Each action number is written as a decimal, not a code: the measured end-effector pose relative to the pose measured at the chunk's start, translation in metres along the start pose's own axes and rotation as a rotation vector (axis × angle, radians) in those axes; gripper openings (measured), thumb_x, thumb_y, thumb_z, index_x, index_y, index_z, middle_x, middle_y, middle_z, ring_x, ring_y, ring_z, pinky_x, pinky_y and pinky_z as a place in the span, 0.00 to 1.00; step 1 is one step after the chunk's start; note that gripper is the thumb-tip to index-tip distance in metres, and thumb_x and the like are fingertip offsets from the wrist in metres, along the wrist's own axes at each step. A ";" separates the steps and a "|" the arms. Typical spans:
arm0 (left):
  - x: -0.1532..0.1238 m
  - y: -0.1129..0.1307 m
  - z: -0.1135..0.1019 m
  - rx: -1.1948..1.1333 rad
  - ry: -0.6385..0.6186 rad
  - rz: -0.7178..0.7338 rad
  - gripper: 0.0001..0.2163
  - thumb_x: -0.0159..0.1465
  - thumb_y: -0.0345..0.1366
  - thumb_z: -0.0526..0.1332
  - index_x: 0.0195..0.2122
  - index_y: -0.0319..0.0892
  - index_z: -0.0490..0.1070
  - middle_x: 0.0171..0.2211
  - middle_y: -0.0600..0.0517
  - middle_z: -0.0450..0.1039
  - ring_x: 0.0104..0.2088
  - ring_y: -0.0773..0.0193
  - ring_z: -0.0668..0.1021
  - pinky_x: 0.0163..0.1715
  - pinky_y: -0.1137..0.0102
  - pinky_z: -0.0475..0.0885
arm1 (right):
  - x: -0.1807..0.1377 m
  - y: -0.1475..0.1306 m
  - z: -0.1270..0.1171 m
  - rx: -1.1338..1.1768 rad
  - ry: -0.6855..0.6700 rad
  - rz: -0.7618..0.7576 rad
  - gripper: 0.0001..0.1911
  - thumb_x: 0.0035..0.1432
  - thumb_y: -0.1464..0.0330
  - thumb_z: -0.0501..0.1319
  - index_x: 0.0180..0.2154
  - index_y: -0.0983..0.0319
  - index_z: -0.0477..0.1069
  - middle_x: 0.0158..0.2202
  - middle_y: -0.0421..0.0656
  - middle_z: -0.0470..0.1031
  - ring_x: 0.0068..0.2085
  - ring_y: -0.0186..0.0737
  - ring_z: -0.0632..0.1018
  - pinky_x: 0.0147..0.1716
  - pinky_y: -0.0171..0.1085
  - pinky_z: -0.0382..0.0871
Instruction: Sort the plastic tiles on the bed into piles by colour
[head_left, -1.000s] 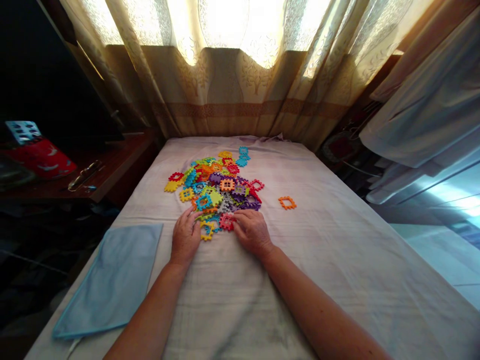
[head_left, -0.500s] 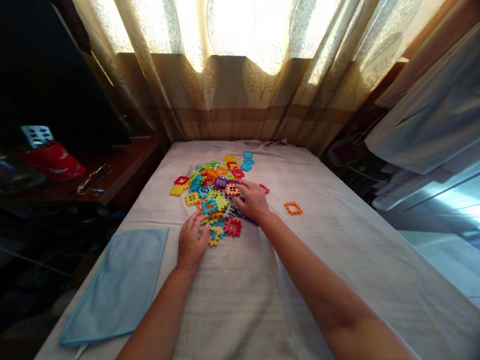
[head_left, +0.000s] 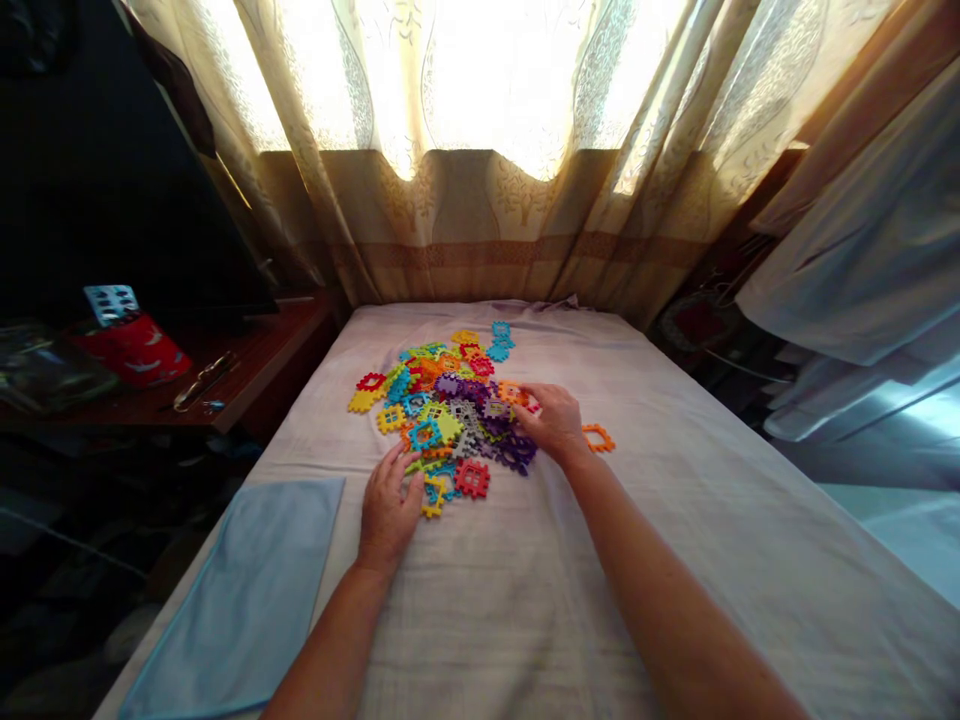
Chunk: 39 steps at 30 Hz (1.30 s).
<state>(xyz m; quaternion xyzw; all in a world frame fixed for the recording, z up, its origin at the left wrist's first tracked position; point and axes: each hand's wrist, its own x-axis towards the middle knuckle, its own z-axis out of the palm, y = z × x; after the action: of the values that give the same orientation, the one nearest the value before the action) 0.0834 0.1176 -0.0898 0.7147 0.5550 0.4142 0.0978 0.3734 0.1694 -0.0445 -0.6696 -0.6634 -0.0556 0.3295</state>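
Note:
A heap of colourful plastic interlocking tiles with toothed edges lies on the bed sheet. My right hand (head_left: pixel 553 421) is at the heap's right side, closed on an orange tile (head_left: pixel 511 391) between thumb and fingers. Purple tiles (head_left: pixel 516 448) lie just below that hand, with grey tiles (head_left: pixel 466 428) left of them. My left hand (head_left: pixel 391 500) rests at the heap's front left, fingers spread, its tips by a blue frame tile (head_left: pixel 425 434) and a yellow tile (head_left: pixel 433 494). A red window tile (head_left: pixel 472 479) sits at the front of the heap.
An orange frame tile (head_left: pixel 598 438) lies apart, right of my right hand. Blue tiles (head_left: pixel 500 341) sit at the back. A light blue cloth (head_left: pixel 247 590) covers the bed's left side. Left of the bed, a dark wooden surface holds a red patterned container (head_left: pixel 139 350). Curtains (head_left: pixel 465 220) hang behind.
My right hand has moved to the right with the orange tile, uncovering purple and grey tiles. My left hand stays at the heap's front left. The camera view has tilted up slightly.

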 end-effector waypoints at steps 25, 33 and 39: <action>0.271 0.037 0.112 0.447 -0.601 -0.029 0.36 0.59 0.62 0.55 0.64 0.49 0.62 0.67 0.40 0.58 0.67 0.34 0.57 0.60 0.37 0.54 | -0.049 0.065 -0.018 0.092 0.404 0.059 0.11 0.63 0.65 0.56 0.34 0.60 0.76 0.32 0.47 0.80 0.37 0.43 0.78 0.42 0.41 0.72; 0.254 0.033 0.138 0.450 -0.793 0.016 0.34 0.55 0.64 0.59 0.61 0.57 0.67 0.64 0.45 0.65 0.66 0.35 0.60 0.61 0.35 0.50 | -0.049 0.066 -0.015 0.104 0.392 0.079 0.11 0.63 0.65 0.56 0.34 0.59 0.77 0.33 0.46 0.81 0.36 0.42 0.79 0.40 0.40 0.74; 0.209 0.033 0.093 0.420 -0.867 0.174 0.30 0.59 0.58 0.59 0.61 0.56 0.66 0.66 0.47 0.62 0.66 0.45 0.62 0.64 0.47 0.53 | -0.049 0.061 -0.011 0.085 0.362 0.057 0.12 0.62 0.64 0.56 0.33 0.59 0.77 0.33 0.46 0.81 0.36 0.42 0.80 0.41 0.40 0.74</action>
<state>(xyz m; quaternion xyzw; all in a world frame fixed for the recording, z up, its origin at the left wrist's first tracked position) 0.1806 0.3186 -0.0287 0.8693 0.4730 -0.0359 0.1387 0.4284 0.1282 -0.0833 -0.6528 -0.5757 -0.1378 0.4727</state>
